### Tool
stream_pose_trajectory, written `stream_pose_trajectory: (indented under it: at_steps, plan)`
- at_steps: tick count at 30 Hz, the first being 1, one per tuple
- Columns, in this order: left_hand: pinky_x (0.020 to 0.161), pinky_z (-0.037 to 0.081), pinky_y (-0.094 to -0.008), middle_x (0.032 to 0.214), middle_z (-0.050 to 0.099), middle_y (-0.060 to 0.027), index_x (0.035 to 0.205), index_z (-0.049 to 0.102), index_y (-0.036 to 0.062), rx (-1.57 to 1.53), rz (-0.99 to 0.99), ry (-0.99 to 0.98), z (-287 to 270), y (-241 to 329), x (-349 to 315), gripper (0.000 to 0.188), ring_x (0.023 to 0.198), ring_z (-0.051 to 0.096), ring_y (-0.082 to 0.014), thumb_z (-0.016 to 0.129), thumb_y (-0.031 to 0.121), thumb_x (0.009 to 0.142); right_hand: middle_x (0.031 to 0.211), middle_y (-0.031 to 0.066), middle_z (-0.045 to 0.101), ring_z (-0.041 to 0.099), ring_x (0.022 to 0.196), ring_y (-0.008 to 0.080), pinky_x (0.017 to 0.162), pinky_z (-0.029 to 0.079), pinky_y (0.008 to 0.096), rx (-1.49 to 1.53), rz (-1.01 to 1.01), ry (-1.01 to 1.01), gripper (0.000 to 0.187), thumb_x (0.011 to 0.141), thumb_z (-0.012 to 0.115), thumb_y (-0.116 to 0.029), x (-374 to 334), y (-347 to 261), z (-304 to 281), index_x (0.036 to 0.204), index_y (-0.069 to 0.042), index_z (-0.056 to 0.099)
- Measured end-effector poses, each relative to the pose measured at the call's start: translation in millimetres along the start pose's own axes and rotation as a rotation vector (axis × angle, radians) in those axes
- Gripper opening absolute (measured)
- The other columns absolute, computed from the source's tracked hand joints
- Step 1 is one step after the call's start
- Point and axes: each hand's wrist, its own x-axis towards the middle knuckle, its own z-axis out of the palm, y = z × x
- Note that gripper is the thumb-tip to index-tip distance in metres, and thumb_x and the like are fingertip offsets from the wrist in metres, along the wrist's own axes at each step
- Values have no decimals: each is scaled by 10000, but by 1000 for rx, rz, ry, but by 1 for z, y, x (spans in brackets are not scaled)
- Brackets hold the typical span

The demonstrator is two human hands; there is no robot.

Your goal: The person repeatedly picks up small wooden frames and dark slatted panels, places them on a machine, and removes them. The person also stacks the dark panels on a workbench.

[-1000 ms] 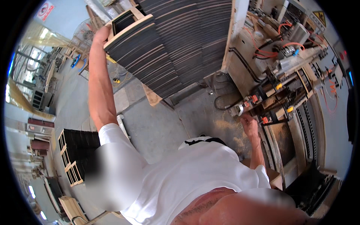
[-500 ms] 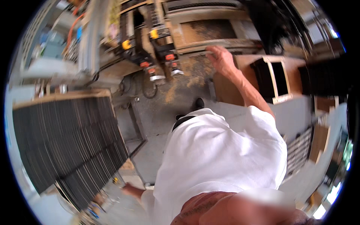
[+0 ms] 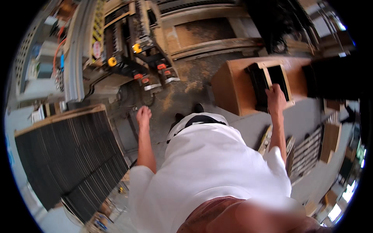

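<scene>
Right hand (image 3: 275, 97) curled at black frame (image 3: 257, 83), apparently taking hold; grip unconfirmed. Left hand (image 3: 143, 113) loosely closed. Lifting would need firm fingers.

Woodworking workshop. Rail-mounted machine (image 3: 134, 50) with yellow and orange fittings. Sawdust (image 3: 190, 83) on concrete floor (image 3: 239, 125) just below machine. Orange hose (image 3: 58, 48), hazard-striped strip (image 3: 97, 27) left of machine. Dark panel stack (image 3: 70, 151) below-left of machine; black, pale-wood-edged frames (image 3: 257, 83) on brown wooden box (image 3: 229, 86) right of machine.

Right hand (image 3: 276, 99) at wood-edged black frames (image 3: 267, 75), left hand (image 3: 143, 114) curled, brown box (image 3: 233, 87) beneath
</scene>
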Motion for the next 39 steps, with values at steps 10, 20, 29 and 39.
stream_pose_trajectory:
  at_steps: [10,20,29,39]
  plan:
    - [831,538,-330,1138,627,-136,1206,547,0,-92,334,-31,88,206,95,360,987,640,-223,580,240,939,818,81,607,562,766,226,710,457,340,269,-57,192,236,822,679,-114,12,-24,-20,1048,-57,646]
    - [1136,205,-455,1507,212,-210,1455,145,-39,-520,148,-300,159,342,272,795,1404,194,-349,544,407,932,904,86,642,569,778,209,696,470,309,514,-356,171,236,802,690,-8,42,-192,-36,1029,-58,653]
    - [1132,158,-561,1501,212,-170,1455,250,172,-938,92,-406,184,385,324,605,1406,173,-352,519,368,949,961,83,666,599,834,273,742,496,361,437,-777,73,213,755,698,-48,105,-355,13,965,-59,658]
    - [1027,410,-431,1124,580,-36,1185,552,128,-862,-31,-504,99,246,167,255,1179,516,-241,563,155,932,868,60,664,588,811,259,741,486,368,438,-1335,18,170,757,675,-140,168,-559,144,919,-88,669]
